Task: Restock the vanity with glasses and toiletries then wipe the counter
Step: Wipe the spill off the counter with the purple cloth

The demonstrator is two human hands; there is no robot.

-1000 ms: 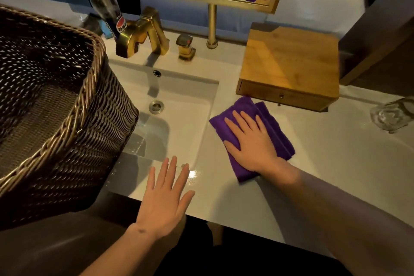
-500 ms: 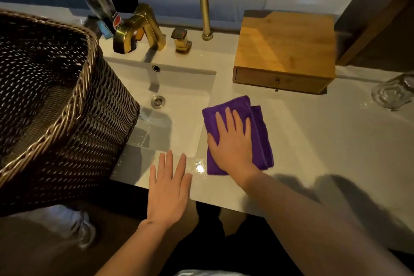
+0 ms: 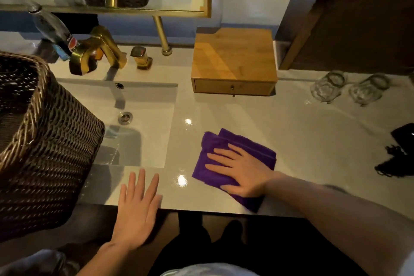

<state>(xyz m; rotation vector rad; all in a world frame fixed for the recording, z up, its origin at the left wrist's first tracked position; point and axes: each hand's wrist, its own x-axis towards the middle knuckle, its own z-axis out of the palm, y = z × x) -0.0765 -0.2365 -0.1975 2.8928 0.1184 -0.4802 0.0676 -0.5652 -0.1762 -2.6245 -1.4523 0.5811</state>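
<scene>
Left hand: the left hand (image 3: 136,210) lies flat, palm down, on the near edge of the worktop (image 3: 313,136); the fingers (image 3: 141,182) are extended, slightly spread, and grip nothing.
Right hand: the right hand (image 3: 243,169) presses flat on the cloth; its fingers are open and straight, pointing left, resting on the fabric rather than closed around it.
Cloth: the purple cloth (image 3: 215,163) is folded, soft and napped, roughly rectangular; it lies on the worktop just right of the sink, with one corner reaching the front edge.
Worktop: pale, smooth and glossy, with two bright light reflections near the cloth.
Basket: the wicker basket (image 3: 51,148) is dark brown, tightly woven, with a thick braided rim; it stands at the left, overlapping the sink.
Sink: the rectangular basin (image 3: 147,123) is white, flat-bottomed, with a round metal drain.
Dark item: a black, frayed-looking object (image 3: 396,159) lies at the right edge; type not identifiable.
Glasses: two clear glasses (image 3: 327,88) stand side by side at the far right.
Box: the wooden drawer box (image 3: 234,56) is square, smooth-topped, with a small knob.
Tap: the brass faucet (image 3: 96,51) is angular, behind the sink.
Bottle: a clear plastic bottle (image 3: 52,27) leans behind the faucet.
</scene>
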